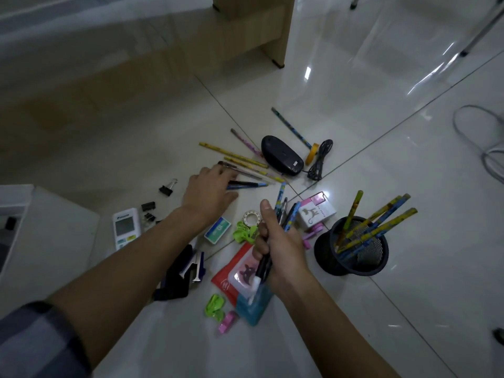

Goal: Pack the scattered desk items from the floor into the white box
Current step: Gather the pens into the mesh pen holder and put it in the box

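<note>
Our right hand (275,241) closes its fingers (266,211) around a bundle of pens (283,211). Our left hand (210,192) lies flat, fingers spread, on two dark pens (248,184) on the floor (409,159). The mesh cup (351,246) holds four pencils (381,225). The white box (16,214) is at the far left.

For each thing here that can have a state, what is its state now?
left hand: open, on the loose pencils
right hand: shut on a bundle of pens
mesh cup: upright, holding pencils
mouse: on the floor, cable coiled beside it
binder clip: lying on the floor
</note>
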